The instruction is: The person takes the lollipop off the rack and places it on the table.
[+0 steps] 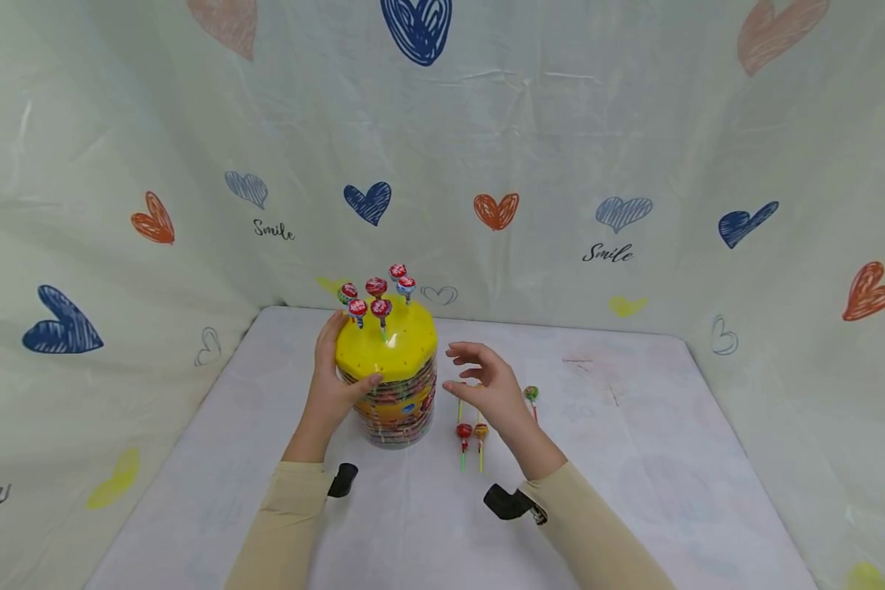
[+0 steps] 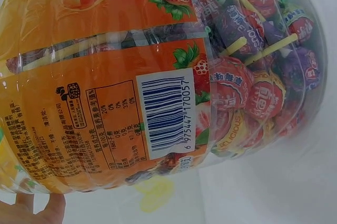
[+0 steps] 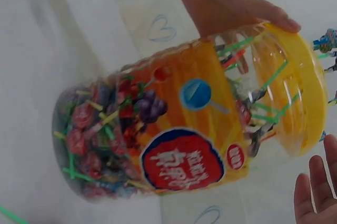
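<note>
A clear plastic jar [image 1: 394, 410] filled with wrapped lollipops stands on the table, with an orange printed label [image 2: 95, 113] around it. Its yellow lid [image 1: 406, 344] has several lollipops [image 1: 380, 308] standing upright in its top. My left hand [image 1: 332, 389] grips the jar at the lid's left side, thumb on the front edge. Just right of the jar, my right hand [image 1: 490, 385] is held apart from it, fingers spread and loosely bent, with nothing in them. In the right wrist view, fingertips of the right hand [image 3: 316, 187] show near the lid.
Below the right hand lie a red-wrapped lollipop [image 1: 464, 431] and an orange-wrapped one [image 1: 481, 431]. A green-wrapped lollipop [image 1: 532, 393] lies right of that hand, partly hidden. Behind the white table [image 1: 619, 459] hangs a curtain [image 1: 531, 147] printed with hearts.
</note>
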Tool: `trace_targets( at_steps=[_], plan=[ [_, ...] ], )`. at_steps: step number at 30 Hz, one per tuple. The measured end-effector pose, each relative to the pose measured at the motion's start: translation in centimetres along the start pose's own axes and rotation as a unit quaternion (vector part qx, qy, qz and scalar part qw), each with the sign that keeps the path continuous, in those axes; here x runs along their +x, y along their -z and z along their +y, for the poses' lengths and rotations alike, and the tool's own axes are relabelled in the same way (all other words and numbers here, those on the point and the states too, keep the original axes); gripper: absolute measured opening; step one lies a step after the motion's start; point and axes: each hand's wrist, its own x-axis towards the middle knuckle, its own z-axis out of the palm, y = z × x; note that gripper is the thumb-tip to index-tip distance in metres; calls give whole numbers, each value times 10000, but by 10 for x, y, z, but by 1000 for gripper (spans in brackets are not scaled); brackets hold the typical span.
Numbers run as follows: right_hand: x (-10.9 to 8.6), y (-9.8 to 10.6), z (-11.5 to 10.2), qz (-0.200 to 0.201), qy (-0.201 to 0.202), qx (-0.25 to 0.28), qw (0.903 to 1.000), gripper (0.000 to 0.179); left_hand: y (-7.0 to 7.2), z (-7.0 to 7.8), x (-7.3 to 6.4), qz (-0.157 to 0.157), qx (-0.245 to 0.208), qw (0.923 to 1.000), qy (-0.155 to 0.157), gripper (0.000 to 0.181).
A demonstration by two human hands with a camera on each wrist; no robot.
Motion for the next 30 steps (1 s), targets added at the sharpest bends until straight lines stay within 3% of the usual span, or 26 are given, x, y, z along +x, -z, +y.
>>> trace_targets(
  at_steps=[4,14,16,24,30],
  plan=[
    [9,-12,-15,-148,468,-153,9987,46,-1,-1,1,14,-8,9999,-120,96],
    [15,-38,-36,-402,931,-166,9947,48,-2,-3,1,8,-6,9998,-218,96],
    [18,-42,-38,-484,1073,-142,9929,49,-1,3,-1,-10,0,9998,-206,96],
    [28,-50,-50,-842,716,-393,9931,54,0,-1,-2,15,-46,9998,-216,97],
    [35,-51,-52,-1106,921,-461,9885,58,-1,0,-2,-13,-6,9999,-158,95]
  ],
)
